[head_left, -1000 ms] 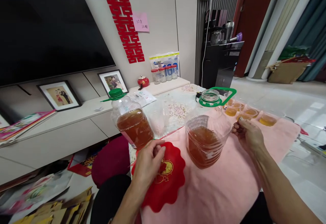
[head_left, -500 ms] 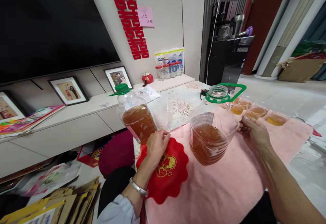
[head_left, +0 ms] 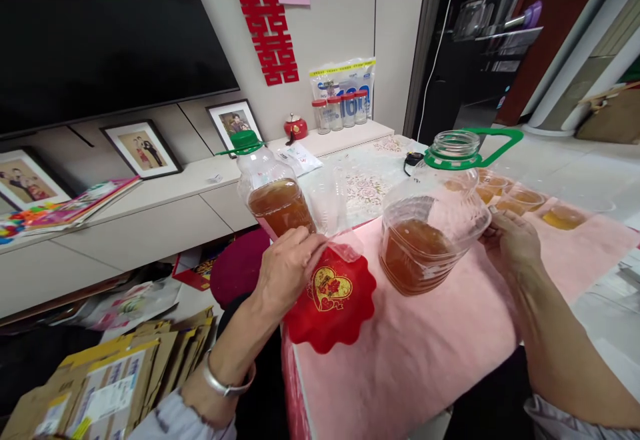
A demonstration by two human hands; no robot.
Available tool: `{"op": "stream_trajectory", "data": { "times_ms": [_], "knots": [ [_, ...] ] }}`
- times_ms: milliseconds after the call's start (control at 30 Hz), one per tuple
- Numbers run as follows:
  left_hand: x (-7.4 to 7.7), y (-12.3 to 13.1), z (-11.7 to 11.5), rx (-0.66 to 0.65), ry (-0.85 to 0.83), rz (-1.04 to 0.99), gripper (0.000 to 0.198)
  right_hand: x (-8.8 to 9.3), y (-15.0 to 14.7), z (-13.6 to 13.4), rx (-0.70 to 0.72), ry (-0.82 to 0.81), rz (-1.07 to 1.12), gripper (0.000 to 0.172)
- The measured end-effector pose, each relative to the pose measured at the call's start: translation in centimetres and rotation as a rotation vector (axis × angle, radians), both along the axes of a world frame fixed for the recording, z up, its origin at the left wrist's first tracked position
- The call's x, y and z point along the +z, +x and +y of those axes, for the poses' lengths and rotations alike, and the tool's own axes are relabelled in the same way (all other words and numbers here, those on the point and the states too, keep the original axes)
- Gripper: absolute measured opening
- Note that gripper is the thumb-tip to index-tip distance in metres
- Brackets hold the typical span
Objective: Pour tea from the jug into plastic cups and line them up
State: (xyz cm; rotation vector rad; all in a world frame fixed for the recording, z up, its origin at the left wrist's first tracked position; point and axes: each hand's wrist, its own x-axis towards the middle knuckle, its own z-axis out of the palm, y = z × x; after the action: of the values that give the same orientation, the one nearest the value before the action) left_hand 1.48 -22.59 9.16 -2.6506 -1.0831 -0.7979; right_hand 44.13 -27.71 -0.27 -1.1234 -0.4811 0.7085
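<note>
My left hand (head_left: 287, 267) is closed in a pinch above the red scalloped plate (head_left: 333, 300), which bears a gold heart. A thin piece of clear plastic (head_left: 349, 245) shows at its fingertips. My right hand (head_left: 513, 240) is closed, its fingertips at the right side of an uncapped clear jug (head_left: 417, 257). Whether they grip the jug's wall or something small is hidden. The jug has a green handle (head_left: 503, 148) and is partly filled with brown liquid. A second jug (head_left: 283, 203) with a green cap (head_left: 245, 141) stands behind my left hand.
Several clear cups (head_left: 565, 215) of amber liquid stand on the pink cloth (head_left: 430, 360) at the right. Clear plastic containers (head_left: 327, 203) stand between the jugs. Red-lidded jars (head_left: 349, 112) line the cabinet. Cardboard packages (head_left: 115, 387) lie at lower left.
The camera view has shifted. My left hand has lifted a little off the plate's edge, with the clear plastic at its fingertips. My right hand stays beside the uncapped jug.
</note>
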Motion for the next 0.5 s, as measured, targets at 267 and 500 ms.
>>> {"op": "stream_trajectory", "data": {
  "times_ms": [267,500],
  "knots": [
    [-0.1,-3.1,-2.1,-0.195,0.409,0.28,0.023,-0.5,-0.1,0.5,0.004,0.019,-0.009,0.016],
    [-1.1,-3.3,-2.7,-0.217,0.399,0.244,0.024,-1.2,0.2,0.8,0.057,0.073,-0.003,0.016]
  ]
}}
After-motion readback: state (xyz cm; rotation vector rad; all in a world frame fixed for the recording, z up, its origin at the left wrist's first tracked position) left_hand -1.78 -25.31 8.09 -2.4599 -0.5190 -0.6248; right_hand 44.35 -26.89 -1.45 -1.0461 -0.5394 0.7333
